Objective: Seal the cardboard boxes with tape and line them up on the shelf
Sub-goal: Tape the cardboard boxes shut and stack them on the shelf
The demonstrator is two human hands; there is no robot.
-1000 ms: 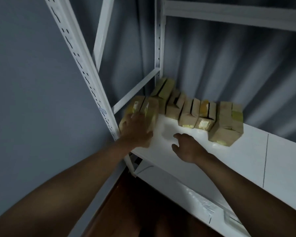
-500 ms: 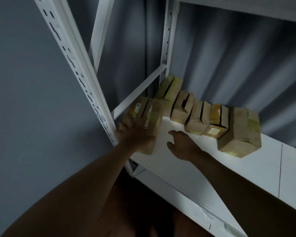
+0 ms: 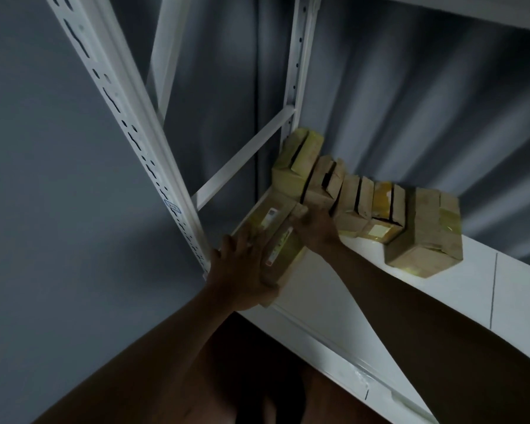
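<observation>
White shelf (image 3: pixel 364 289), hands on box (image 3: pixel 276 240)

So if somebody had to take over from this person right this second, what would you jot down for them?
Left hand: flat against the near end of the front box, fingers straight.
Right hand: on the far right corner of that box; its fingers are too blurred to tell the grip.
Boxes: five taped boxes stand in a row along the back of the white shelf; the front box lies at the left end, by the upright post.
Done: six boxes on the shelf.
Left: square the front box with the row. No tape roll in view.
</observation>
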